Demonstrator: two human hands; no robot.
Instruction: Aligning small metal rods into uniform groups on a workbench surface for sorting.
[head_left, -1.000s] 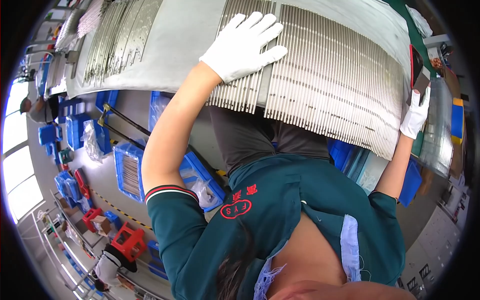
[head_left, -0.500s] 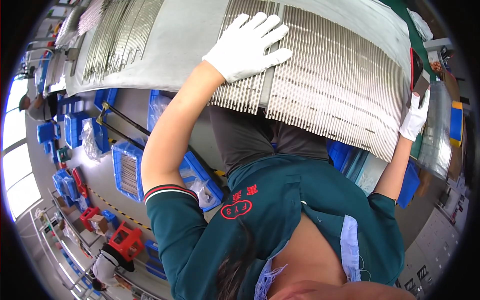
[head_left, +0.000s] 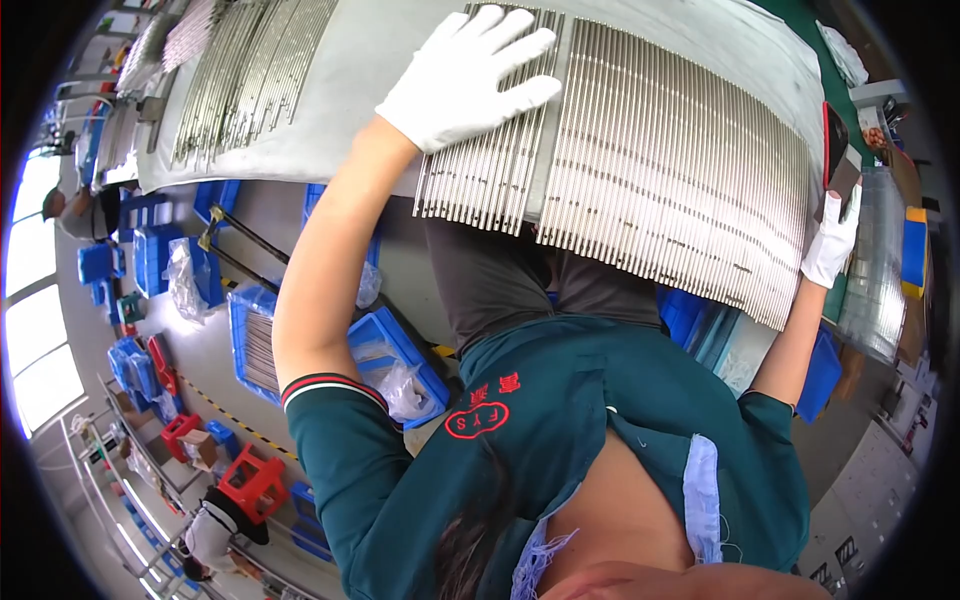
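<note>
My left hand (head_left: 465, 85), in a white glove, lies flat with its fingers spread over a narrow group of thin metal rods (head_left: 480, 185). A slim gap parts this group from a much wider row of similar rods (head_left: 670, 160), laid side by side on a pale cloth (head_left: 375, 60). At the right end of the row is my gloved right hand (head_left: 830, 243). Its fingers are closed on a dark rectangular block (head_left: 843, 178), which touches or overlaps a black, red-edged object (head_left: 834, 130). The palm side of both hands is hidden.
More rods (head_left: 250, 75) lie at the far left of the table. Blue bins (head_left: 395, 365) stand on the floor below, beside a red stool (head_left: 252, 483). Clear plastic sheets (head_left: 875, 265) lie at the right. Other people (head_left: 85, 210) are in the background at left.
My left hand has slid a little to the left over the narrow rod group, uncovering more of the rods near the gap. My right hand has stayed nearly in place.
</note>
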